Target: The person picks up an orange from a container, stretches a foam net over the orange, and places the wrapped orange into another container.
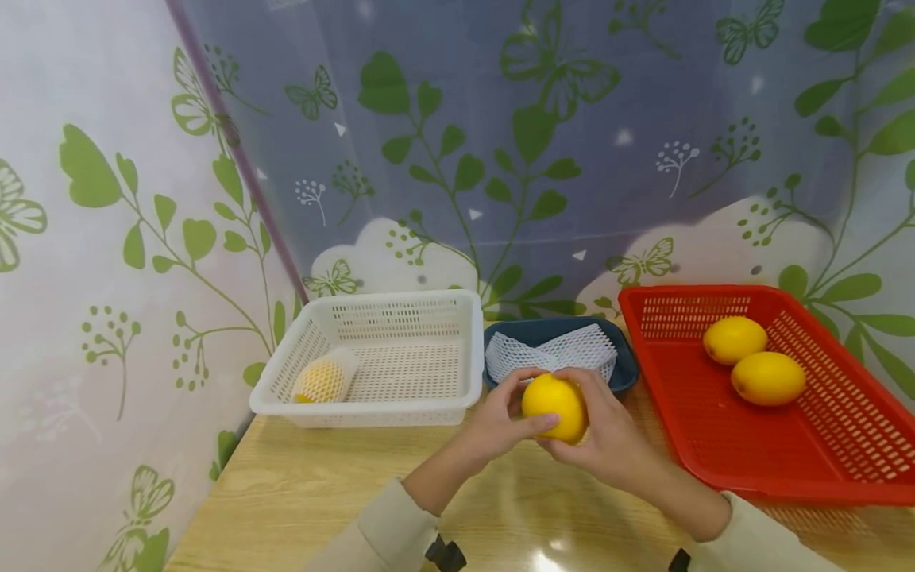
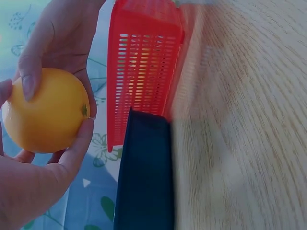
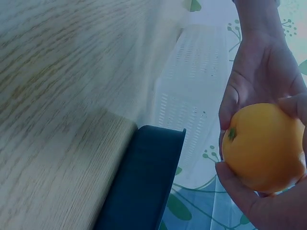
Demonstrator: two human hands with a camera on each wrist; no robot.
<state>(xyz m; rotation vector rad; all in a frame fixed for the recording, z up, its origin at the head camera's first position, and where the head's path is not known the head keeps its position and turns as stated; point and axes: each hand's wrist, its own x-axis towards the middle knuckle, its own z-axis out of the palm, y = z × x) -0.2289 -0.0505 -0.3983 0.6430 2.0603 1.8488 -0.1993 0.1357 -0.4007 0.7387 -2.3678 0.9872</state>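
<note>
Left hand [image 1: 495,423] and right hand [image 1: 613,435] gripping a smooth, rounded yellow fruit [image 1: 552,399] before a blue plastic tub [image 3: 141,179] holding latticed white netting [image 1: 581,351]

A pale wood-grain table [image 1: 286,469] carries three containers side by side: a white basket [image 1: 372,417] at the left, a dark blue tub [image 1: 543,330] in the middle, a red basket [image 1: 743,445] (the largest) at the right

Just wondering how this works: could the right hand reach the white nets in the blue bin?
Probably yes: the white nets lie in the open blue bin just beyond the right hand, though it must first release the yellow fruit.
</note>
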